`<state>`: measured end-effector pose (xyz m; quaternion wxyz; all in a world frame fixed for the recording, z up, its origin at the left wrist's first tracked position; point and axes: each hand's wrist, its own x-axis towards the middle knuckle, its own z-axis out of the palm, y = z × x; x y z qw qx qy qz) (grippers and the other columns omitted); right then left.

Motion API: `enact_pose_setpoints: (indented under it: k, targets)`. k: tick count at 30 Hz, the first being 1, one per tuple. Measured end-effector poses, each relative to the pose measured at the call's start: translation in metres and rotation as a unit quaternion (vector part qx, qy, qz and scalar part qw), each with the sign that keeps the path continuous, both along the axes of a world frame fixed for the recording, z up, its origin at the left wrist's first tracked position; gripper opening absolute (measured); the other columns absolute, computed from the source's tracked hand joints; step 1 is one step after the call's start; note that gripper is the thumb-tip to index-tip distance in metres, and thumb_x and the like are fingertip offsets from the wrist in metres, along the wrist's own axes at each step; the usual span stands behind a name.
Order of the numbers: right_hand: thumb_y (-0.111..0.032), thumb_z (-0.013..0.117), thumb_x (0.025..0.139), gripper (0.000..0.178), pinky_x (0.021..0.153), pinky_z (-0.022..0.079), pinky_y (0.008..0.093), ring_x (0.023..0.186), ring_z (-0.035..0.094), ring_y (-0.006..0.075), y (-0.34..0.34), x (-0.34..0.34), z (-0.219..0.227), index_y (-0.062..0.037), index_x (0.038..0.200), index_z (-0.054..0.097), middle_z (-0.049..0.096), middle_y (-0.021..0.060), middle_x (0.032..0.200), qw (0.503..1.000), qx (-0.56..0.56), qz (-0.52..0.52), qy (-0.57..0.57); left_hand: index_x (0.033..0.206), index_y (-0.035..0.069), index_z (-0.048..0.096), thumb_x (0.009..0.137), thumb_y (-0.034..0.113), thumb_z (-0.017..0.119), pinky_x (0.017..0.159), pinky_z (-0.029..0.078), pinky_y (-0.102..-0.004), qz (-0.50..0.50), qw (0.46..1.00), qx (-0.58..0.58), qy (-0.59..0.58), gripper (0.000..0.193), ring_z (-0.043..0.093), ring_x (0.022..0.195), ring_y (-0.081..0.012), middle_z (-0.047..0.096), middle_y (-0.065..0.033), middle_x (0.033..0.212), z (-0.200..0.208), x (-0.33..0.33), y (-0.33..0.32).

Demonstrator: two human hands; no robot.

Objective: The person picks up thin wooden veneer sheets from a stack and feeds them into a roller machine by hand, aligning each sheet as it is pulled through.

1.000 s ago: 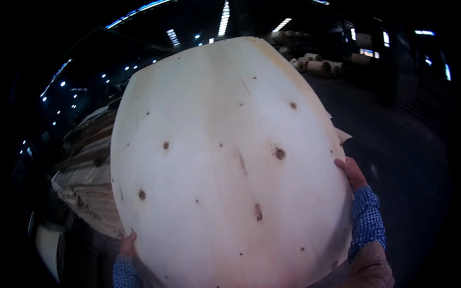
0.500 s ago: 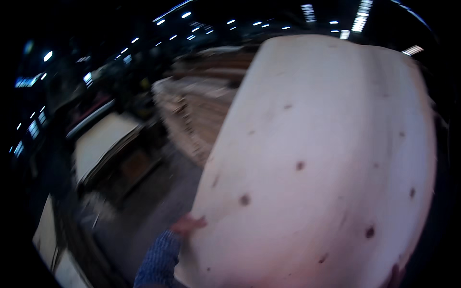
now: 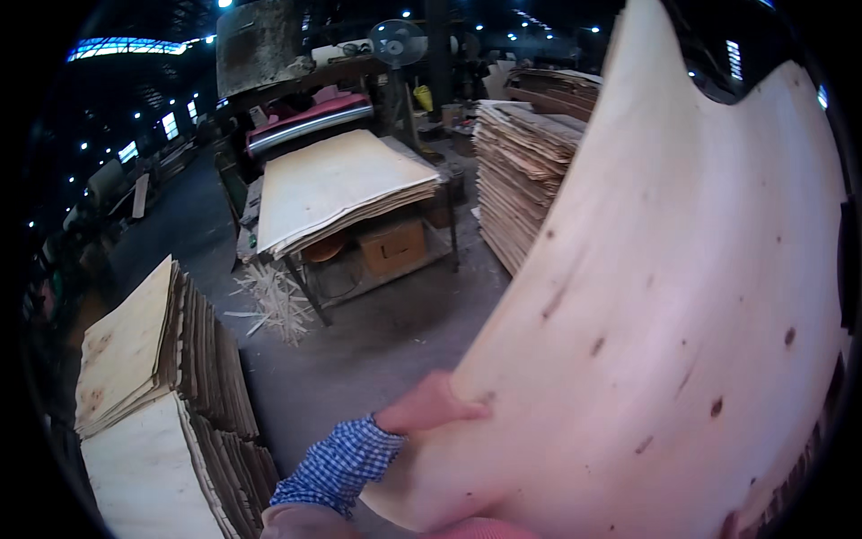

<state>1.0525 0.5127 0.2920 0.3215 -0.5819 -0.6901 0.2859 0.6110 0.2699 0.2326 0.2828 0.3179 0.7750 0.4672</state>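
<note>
A large pale wood veneer sheet (image 3: 646,314), dotted with dark knots, fills the right half of the view. It bends in a curve, and its far edge dips between two raised corners. My left hand (image 3: 433,404), below a blue checked sleeve, grips the sheet's near left edge, thumb on top and the other fingers hidden beneath. At the lower right, a bit of my right hand (image 3: 732,524) shows at the opposite edge of the sheet, its fingers closed on it; most of that hand is out of sight.
A roller machine (image 3: 310,126) stands ahead, with a stack of veneer sheets (image 3: 346,184) on the table before it. Wood scraps (image 3: 277,301) lie on the floor beside that table. Tall veneer piles stand at the near left (image 3: 135,476) and behind my sheet (image 3: 516,171). A fan (image 3: 398,43) stands farther back.
The view has swung right-to-left, bringing the roller machine and near-left piles further in. The held sheet now lies farther right, its far edge more sharply bent. Both hands keep hold.
</note>
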Motion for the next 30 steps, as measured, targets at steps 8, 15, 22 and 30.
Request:
enact_pose_setpoints:
  k: [8,15,22,30]
  targets:
    - [-0.017,0.064,0.082,0.043,0.080,0.048,0.0305,0.088,0.060,0.0196,0.098,-0.251,-0.066,0.0061,0.117,0.054,0.062,0.0142,0.103,0.976,-0.006,0.195,0.100,0.106,-0.003,0.067,0.076,0.019,0.074,0.070,0.052,-0.0267,0.205,0.978,0.035,-0.007,0.038,0.064,0.078,-0.0120,0.069,-0.0079,0.090,-0.017,-0.155,-0.063]
    - [-0.007,0.065,0.076,0.033,0.066,0.051,0.0280,0.071,0.063,0.0158,0.154,-0.553,-0.042,0.0086,0.104,0.060,0.067,0.0110,0.086,0.907,-0.055,0.402,0.113,0.107,-0.003,0.066,0.078,0.018,0.073,0.074,0.052,-0.0279,0.370,0.929,0.017,-0.001,0.037,0.064,0.082,-0.0133,0.069,-0.0098,0.096,-0.028,-0.279,-0.090]
    - [-0.007,0.066,0.078,0.025,0.060,0.051,0.0259,0.068,0.063,0.0124,0.136,-0.803,-0.039,0.0083,0.097,0.063,0.068,0.0104,0.081,0.828,-0.083,0.546,0.094,0.102,-0.008,0.066,0.079,0.013,0.070,0.065,0.053,-0.0272,0.534,0.843,0.057,-0.038,0.031,0.065,0.076,-0.0150,0.068,-0.0116,0.090,-0.027,-0.361,-0.116]
    - [-0.011,0.069,0.079,0.031,0.066,0.053,0.0276,0.073,0.065,0.0139,0.072,-1.115,-0.002,0.0053,0.105,0.064,0.069,0.0099,0.089,0.756,-0.052,0.645,0.094,0.102,-0.005,0.066,0.080,0.015,0.069,0.064,0.053,-0.0280,0.582,0.803,-0.019,0.124,0.030,0.064,0.071,-0.0135,0.069,-0.0094,0.084,0.022,-0.559,-0.233]
